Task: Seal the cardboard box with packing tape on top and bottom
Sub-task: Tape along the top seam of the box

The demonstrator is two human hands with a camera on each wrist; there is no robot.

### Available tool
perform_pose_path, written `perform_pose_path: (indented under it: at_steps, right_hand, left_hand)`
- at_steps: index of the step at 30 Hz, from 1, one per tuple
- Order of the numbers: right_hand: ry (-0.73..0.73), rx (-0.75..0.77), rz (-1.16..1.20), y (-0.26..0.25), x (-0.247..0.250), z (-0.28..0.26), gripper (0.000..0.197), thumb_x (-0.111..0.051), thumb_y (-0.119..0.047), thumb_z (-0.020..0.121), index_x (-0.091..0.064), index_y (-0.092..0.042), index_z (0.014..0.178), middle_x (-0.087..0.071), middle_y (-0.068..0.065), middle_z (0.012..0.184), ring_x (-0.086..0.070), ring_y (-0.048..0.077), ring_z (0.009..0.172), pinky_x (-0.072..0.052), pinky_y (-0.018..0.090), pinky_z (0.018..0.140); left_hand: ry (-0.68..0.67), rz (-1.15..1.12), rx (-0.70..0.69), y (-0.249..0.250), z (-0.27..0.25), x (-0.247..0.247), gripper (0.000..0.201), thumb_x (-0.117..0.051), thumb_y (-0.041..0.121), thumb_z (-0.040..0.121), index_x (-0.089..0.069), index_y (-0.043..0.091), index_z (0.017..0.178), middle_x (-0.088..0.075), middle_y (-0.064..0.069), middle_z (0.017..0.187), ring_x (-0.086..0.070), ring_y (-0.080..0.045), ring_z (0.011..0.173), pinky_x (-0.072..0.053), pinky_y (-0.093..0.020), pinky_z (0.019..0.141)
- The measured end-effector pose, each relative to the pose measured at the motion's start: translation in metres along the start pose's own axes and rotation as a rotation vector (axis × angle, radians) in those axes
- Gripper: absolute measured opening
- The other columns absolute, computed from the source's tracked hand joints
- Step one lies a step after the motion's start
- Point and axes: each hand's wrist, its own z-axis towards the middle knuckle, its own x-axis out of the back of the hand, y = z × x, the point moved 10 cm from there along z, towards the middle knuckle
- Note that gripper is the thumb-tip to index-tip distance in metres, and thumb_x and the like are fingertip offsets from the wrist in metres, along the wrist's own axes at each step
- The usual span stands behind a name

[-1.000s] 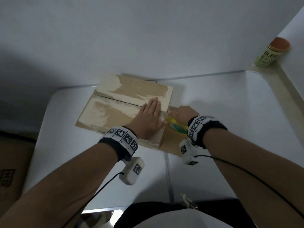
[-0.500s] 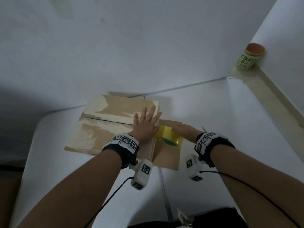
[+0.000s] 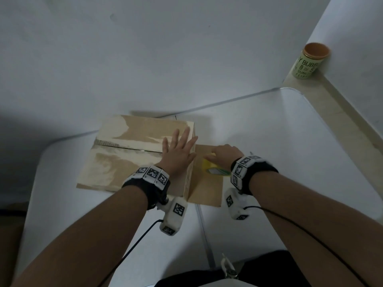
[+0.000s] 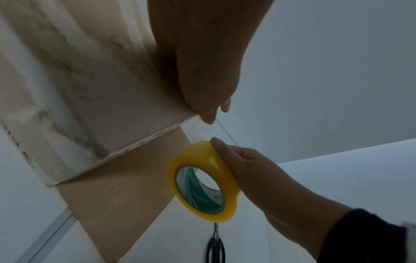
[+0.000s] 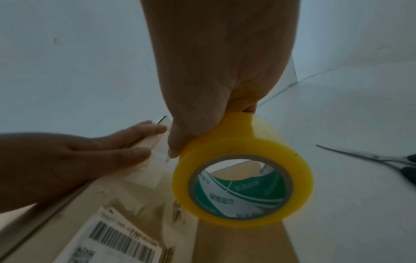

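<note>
Cardboard box (image 3: 132,154) on white table (image 3: 290,141). Left hand (image 3: 178,154) flat, fingers spread, pressing the top. Right hand (image 3: 224,155) grips tape roll (image 4: 202,181) beside the box's right edge. Strip apparently taut; keep tension, wrap down side.

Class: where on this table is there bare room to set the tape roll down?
Bare table lies right of the right hand, towards the rounded far corner. Crowded: the cardboard box with its loose flap, and the scissors beside the tape roll.

left hand (image 4: 202,74) flat on box (image 4: 94,99) | right hand (image 4: 254,170) grips tape roll (image 4: 202,181) (scissors (image 4: 215,249) blurred, probably)
</note>
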Motion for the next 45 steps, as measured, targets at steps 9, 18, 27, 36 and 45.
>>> perform_pose_path:
  at_steps: [9,18,27,36,45]
  right_hand:
    - [-0.006,-0.08,0.118,0.003,-0.029,0.019,0.053,-0.044,-0.058,0.092,-0.06,-0.016,0.121,-0.059,0.008,0.128,-0.054,0.027,0.118,-0.038,0.039,0.097]
    - [0.066,-0.062,0.254,0.015,-0.03,0.008,0.052,-0.042,-0.055,0.094,-0.063,-0.012,0.113,-0.063,0.011,0.118,-0.057,0.029,0.111,-0.042,0.038,0.095]
    - [0.156,-0.08,0.573,0.049,-0.034,0.003,0.038,-0.033,-0.031,0.102,-0.059,-0.004,0.105,-0.061,0.017,0.105,-0.057,0.03,0.097,-0.036,0.029,0.078]
    - [0.411,-0.662,0.621,0.189,-0.095,-0.047,0.035,-0.046,-0.006,0.09,-0.054,-0.012,0.123,-0.039,0.019,0.134,-0.044,0.038,0.116,-0.038,0.039,0.096]
    - [0.37,-0.565,0.387,0.194,-0.103,-0.043,0.032,-0.052,-0.019,0.092,-0.049,-0.002,0.119,-0.046,0.024,0.12,-0.045,0.039,0.112,-0.045,0.043,0.083]
  left_hand:
    - [0.007,-0.046,-0.001,-0.003,-0.002,0.004,0.062,-0.039,0.043,0.098,-0.008,0.038,0.152,0.024,0.01,0.158,0.026,-0.021,0.144,0.014,-0.053,0.113]
    - [0.045,-0.06,0.016,-0.001,-0.005,0.009,0.068,-0.048,0.03,0.092,-0.014,0.038,0.15,0.019,0.012,0.159,0.023,-0.019,0.145,0.011,-0.054,0.114]
    - [0.06,-0.066,0.022,-0.004,-0.003,0.008,0.069,-0.049,0.028,0.09,-0.016,0.04,0.149,0.02,0.012,0.159,0.024,-0.018,0.145,0.011,-0.054,0.115]
    - [0.071,-0.087,0.045,-0.003,-0.004,0.008,0.069,-0.049,0.025,0.088,-0.019,0.043,0.147,0.017,0.014,0.159,0.023,-0.015,0.145,0.011,-0.052,0.116]
    - [0.087,-0.077,0.053,-0.004,-0.006,0.01,0.07,-0.05,0.025,0.086,-0.02,0.043,0.146,0.015,0.014,0.16,0.02,-0.015,0.146,0.01,-0.053,0.116]
